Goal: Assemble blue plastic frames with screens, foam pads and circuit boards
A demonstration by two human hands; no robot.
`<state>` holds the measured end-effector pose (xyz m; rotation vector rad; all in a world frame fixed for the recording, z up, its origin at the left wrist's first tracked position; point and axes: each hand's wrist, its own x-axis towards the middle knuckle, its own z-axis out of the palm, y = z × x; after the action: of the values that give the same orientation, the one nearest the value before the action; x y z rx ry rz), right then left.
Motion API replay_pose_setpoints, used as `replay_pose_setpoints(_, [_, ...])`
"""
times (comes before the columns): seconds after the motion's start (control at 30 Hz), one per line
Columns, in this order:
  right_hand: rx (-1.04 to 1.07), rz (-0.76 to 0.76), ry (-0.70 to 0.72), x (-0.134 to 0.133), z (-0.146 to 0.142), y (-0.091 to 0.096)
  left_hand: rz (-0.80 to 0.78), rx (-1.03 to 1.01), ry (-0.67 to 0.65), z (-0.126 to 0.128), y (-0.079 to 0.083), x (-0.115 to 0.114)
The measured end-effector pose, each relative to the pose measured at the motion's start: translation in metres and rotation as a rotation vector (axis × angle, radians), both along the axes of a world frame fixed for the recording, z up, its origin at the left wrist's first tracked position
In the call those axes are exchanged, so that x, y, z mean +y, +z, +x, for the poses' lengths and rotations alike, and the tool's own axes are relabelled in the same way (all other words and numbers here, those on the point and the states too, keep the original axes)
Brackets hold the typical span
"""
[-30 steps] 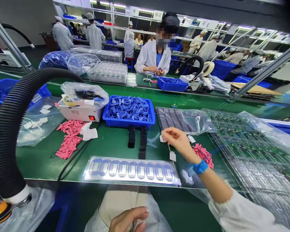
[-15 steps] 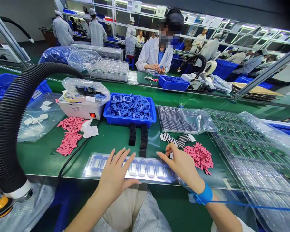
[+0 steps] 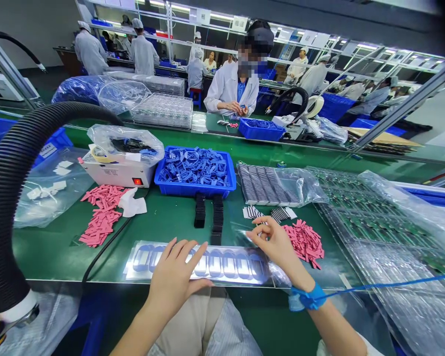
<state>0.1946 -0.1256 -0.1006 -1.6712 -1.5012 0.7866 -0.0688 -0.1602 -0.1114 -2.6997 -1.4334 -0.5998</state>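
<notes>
A clear-backed strip of rounded, pale label-like pieces lies along the table's front edge. My left hand rests flat over its left half, fingers stretched and apart. Above the strip's right end is my right hand, with a blue wrist strap. Its fingers are curled in a pinch-like shape; whether something small is between the fingertips is hard to make out. Just beyond the fingers lie black-and-white striped pieces. A heap of pink strips lies to the hand's right.
A blue bin of blue plastic parts stands behind two rows of black pieces. More pink strips lie left, by a white box and a black hose. Green circuit boards fill the right. A co-worker sits opposite.
My right hand's fingers have shifted slightly. A gap now shows between two groups of striped pieces. My left hand stays on the strip; the whole view has shifted a little.
</notes>
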Motion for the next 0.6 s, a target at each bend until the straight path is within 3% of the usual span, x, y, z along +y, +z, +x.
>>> replay_pose_setpoints(0.2, [0.083, 0.008, -0.05, -0.011, 0.026, 0.022, -0.005, 0.048, -0.082, -0.005, 0.0, 0.003])
replay_pose_setpoints(0.47, [0.002, -0.034, 0.042, 0.003, 0.001, -0.007, 0.016, 0.106, -0.065, -0.002, 0.002, 0.001])
replay_pose_setpoints(0.6, [-0.119, -0.018, 0.038, 0.006, -0.004, -0.01, 0.007, 0.106, -0.037, -0.004, 0.002, 0.002])
